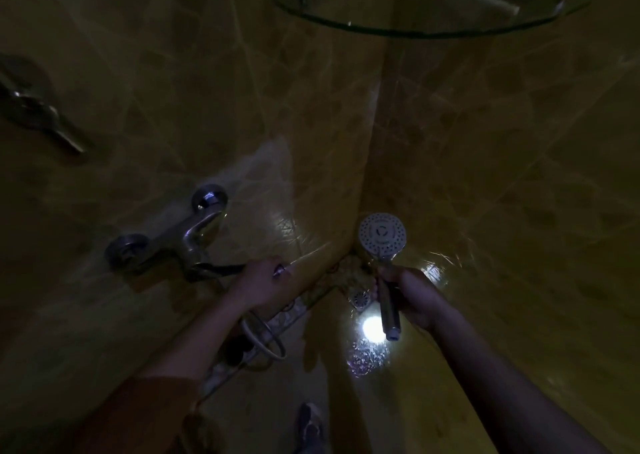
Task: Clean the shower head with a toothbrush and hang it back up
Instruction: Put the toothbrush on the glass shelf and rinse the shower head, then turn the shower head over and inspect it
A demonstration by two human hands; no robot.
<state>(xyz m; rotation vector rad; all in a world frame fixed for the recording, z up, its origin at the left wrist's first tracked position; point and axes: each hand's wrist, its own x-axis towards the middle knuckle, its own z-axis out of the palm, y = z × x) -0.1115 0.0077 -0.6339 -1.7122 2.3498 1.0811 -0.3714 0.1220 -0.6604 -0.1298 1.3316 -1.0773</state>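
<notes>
- Right hand (408, 294), arm stretched forward right of the wall faucet (173, 242), fingers clamped on the handle of the shower head (382, 235), its face turned toward the camera.
- Left hand (266, 280) just right of the faucet, fingers closed around a small dark item, possibly the hose end.

Tap (166, 242) left on wall, shower head (382, 235) right, drain (361, 299) btwn.

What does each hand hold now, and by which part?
The right hand holds the shower head by its handle. The left hand grips a small shiny object; too dark to identify.
</notes>
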